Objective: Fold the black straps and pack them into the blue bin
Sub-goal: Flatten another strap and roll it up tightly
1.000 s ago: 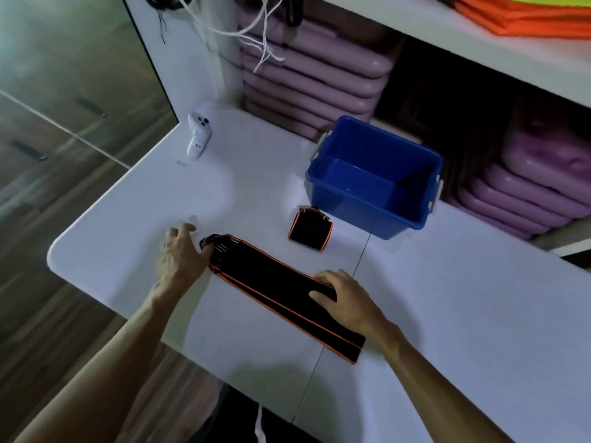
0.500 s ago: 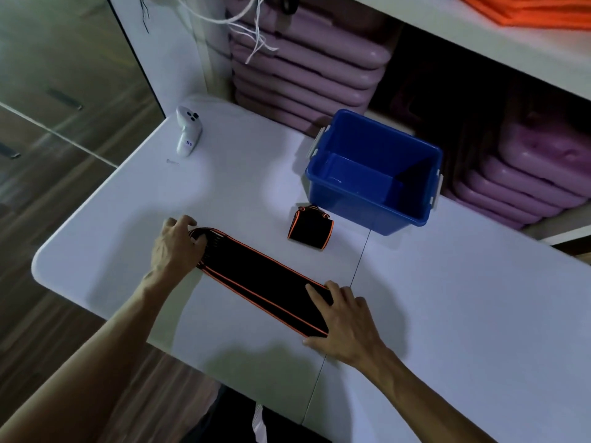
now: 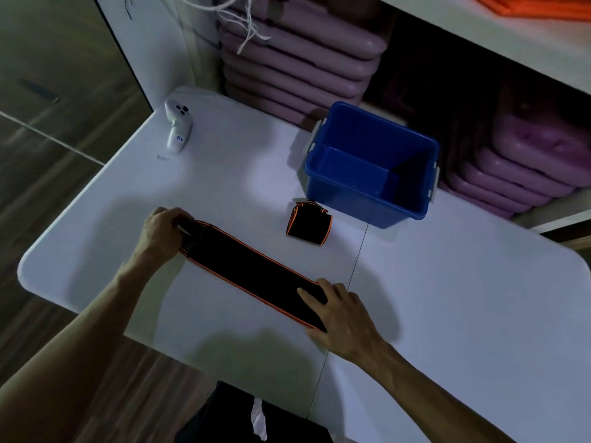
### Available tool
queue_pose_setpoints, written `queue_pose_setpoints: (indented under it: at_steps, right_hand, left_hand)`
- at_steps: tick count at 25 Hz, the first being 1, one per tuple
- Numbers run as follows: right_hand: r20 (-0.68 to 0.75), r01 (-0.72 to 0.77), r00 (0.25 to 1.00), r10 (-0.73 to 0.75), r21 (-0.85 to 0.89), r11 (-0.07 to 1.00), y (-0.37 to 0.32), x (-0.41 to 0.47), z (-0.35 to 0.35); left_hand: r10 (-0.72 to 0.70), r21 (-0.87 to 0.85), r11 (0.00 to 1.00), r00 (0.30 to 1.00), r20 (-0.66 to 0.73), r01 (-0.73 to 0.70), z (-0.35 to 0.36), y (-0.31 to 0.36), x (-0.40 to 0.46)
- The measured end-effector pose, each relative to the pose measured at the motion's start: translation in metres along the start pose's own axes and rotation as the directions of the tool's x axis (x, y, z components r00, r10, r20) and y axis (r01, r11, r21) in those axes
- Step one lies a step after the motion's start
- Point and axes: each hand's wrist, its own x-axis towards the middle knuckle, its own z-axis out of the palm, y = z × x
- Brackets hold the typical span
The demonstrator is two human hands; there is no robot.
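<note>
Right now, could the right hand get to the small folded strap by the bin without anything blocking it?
Probably yes. The right hand lies flat on the long strap, holding nothing, and only bare table separates it from the folded strap in front of the blue bin.

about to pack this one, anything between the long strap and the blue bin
Only the small folded strap, lying on the table just in front of the blue bin. The bin is open-topped, so lifting the long strap over it should clear.
</note>
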Motion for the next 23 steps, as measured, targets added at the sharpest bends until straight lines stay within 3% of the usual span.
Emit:
queue_pose_setpoints:
  at_steps: [2,4,6,8,12,18,23]
  right_hand:
    - [0.002,-0.004,1.000,0.004,0.018,1.000,0.000,-0.003,0.001]
    - [-0.013,-0.020,1.000,0.021,0.041,0.999,-0.001,-0.006,0.002]
    - [-0.020,-0.033,0.999,0.034,0.056,0.998,-0.001,-0.010,0.004]
    - [-0.025,-0.029,0.999,0.031,0.061,0.998,0.003,-0.015,0.007]
    - [-0.037,-0.027,0.999,0.029,0.064,0.998,0.006,-0.019,0.012]
    - [-0.039,-0.025,0.999,0.029,0.100,0.995,0.004,-0.025,0.016]
    - [0.071,0.020,0.997,-0.041,0.275,0.961,-0.022,-0.031,0.014]
  left_hand:
    - [0.057,0.007,0.998,0.996,0.071,-0.057,-0.006,-0.001,-0.004]
    - [0.252,0.148,0.950,0.956,0.152,-0.274,-0.009,-0.002,-0.014]
    - [0.519,0.297,0.733,0.785,0.338,-0.612,-0.004,-0.005,-0.023]
    - [0.585,0.334,0.563,0.650,0.485,-0.756,0.000,-0.007,-0.017]
    - [0.618,0.339,0.508,0.609,0.497,-0.792,-0.009,-0.010,0.006]
    - [0.614,0.328,0.500,0.595,0.519,-0.801,-0.009,-0.012,0.014]
    - [0.616,0.436,0.528,0.682,0.393,-0.728,-0.012,-0.005,-0.009]
